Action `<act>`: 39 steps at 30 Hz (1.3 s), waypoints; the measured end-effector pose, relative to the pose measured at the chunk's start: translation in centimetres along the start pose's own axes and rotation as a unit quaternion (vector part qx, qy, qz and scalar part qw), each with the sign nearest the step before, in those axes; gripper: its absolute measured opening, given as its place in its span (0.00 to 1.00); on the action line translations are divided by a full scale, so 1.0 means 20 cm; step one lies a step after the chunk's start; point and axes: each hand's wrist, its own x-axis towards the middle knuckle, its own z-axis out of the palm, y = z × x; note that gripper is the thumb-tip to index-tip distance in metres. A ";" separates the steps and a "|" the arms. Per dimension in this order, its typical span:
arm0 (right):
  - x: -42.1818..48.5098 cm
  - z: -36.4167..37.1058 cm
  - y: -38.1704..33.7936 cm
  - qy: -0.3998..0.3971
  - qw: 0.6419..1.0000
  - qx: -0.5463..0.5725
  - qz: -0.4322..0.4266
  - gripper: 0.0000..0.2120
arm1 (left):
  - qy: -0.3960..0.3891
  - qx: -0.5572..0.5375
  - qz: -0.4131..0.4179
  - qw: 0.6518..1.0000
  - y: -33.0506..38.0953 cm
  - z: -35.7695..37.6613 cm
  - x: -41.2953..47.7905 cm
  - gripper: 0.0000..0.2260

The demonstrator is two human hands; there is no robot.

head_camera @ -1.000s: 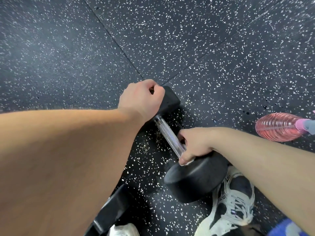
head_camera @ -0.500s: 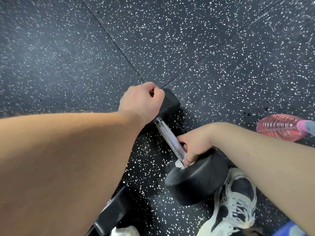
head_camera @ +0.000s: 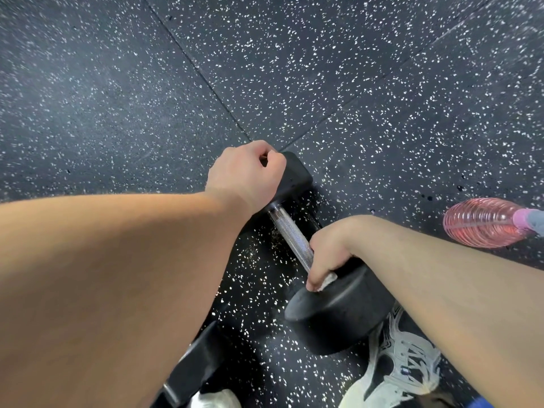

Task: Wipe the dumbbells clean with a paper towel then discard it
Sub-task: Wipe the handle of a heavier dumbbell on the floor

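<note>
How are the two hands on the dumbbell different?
The left hand grips the far black end of the dumbbell; the right hand wraps the metal handle by the near end. The right hand holds a white paper towel; the left hand shows none. Both curl on one dumbbell.

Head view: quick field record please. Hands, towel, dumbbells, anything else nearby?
dumbbell: black heads, knurled metal handle
left hand: grips its far head
right hand: holds paper towel where handle meets near head
second dumbbell: lower left, untouched, partly hidden by left arm
pink bottle: lying on floor, right side
</note>
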 end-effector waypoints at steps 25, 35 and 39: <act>0.04 0.10 0.02 0.048 0.987 0.149 -0.034 0.16 | 0.001 -0.005 0.001 1.000 0.00 0.01 0.01 0.14; -0.03 0.03 0.03 -0.025 0.991 0.120 -0.049 0.26 | 0.006 0.000 0.009 1.000 -0.03 0.00 -0.01 0.14; -0.04 0.05 -0.02 0.024 0.997 0.073 -0.018 0.24 | 0.007 -0.002 0.004 1.000 -0.02 0.00 -0.01 0.14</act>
